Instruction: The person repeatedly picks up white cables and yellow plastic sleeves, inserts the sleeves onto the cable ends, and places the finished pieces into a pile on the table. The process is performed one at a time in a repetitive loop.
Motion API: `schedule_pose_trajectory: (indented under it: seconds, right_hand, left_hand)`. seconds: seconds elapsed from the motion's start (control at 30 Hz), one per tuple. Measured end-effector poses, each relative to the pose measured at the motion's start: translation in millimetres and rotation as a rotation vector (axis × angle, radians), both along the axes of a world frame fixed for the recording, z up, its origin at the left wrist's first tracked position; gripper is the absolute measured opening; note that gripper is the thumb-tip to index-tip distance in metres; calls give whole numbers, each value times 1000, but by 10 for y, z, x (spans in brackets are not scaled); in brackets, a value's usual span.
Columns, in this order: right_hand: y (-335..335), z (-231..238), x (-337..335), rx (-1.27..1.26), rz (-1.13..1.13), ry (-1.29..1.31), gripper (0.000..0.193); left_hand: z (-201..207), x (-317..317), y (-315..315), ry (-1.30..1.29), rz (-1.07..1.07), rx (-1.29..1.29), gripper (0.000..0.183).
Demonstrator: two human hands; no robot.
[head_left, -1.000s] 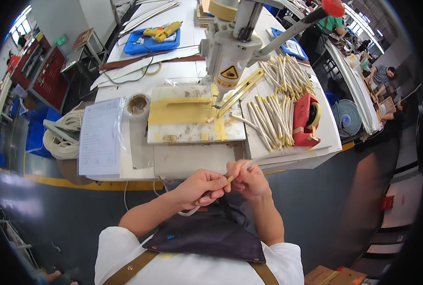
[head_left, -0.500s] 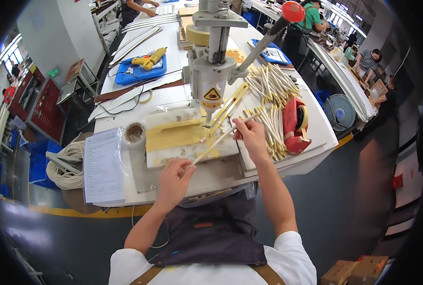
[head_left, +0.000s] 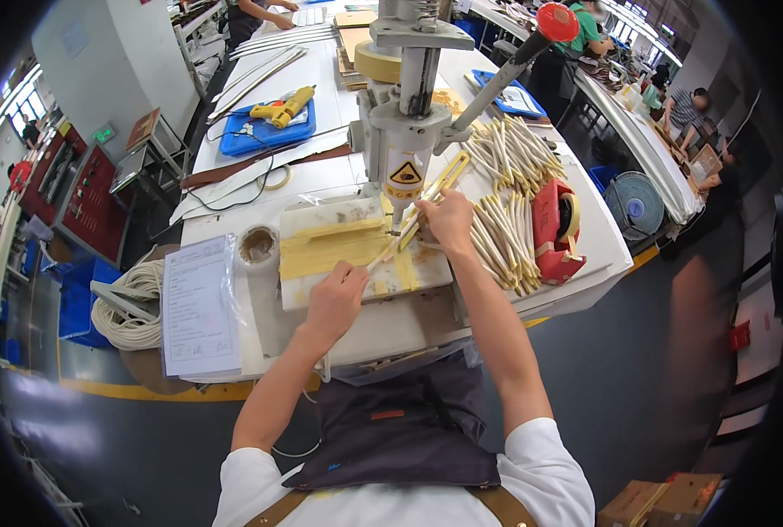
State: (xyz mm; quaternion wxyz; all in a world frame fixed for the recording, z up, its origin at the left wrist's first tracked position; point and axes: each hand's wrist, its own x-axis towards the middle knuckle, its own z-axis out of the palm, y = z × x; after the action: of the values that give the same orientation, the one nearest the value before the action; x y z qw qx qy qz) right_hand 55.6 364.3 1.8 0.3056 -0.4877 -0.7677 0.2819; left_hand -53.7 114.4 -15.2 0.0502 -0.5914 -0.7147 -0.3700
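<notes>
My left hand (head_left: 339,294) is closed, pinching the near end of a thin white cord piece (head_left: 381,257). The cord piece slants up to the right across a white block (head_left: 308,293) partly covered with yellow tape. Its far part runs under the head of a grey lever press (head_left: 402,189). There my right hand (head_left: 448,221) is closed on the cord, its fingertips partly hiding it. Beside those fingertips lies a yellow slotted strip (head_left: 458,164). Many similar cord pieces (head_left: 501,233) with yellow ends are piled to the right of my right hand.
The press's red-knobbed lever (head_left: 558,22) leans up right. A red tape dispenser (head_left: 549,230) stands right of the pile. Left are a tape roll (head_left: 256,246), a printed sheet (head_left: 200,307) and a coil of white rope (head_left: 137,303). A yellow glue gun (head_left: 286,107) lies in a blue tray (head_left: 242,145).
Both hands have moved forward with the cord piece, from in front of the block to the press head. My right hand has also shifted left, off the pile's edge.
</notes>
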Motion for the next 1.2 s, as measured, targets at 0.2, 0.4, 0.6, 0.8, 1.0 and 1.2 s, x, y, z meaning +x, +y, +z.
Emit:
schedule_pose_trajectory:
  seconds: [0.2,0.4,0.6,0.8,1.0,1.2]
  right_hand:
    - [-200,-104,-96,258,-18,-266,33]
    - [-204,-131,-128,341,9,-408,21]
    - [-236,-28,-143,293,34,-487,28]
    - [-307,25,-151,268,29,-440,28]
    - [-303,82,-144,189,55,-437,33]
    - [-221,8,-103,154,84,-432,37]
  left_hand:
    - [-37,-81,-10,16,-68,0,12]
    - [4,-86,13,19,-91,1,12]
    - [1,-102,18,-15,-109,-24,13]
    - [8,-142,93,25,-109,-21,13]
    - [12,-187,157,70,-122,8,15]
    - [13,-205,179,1,-161,19,17]
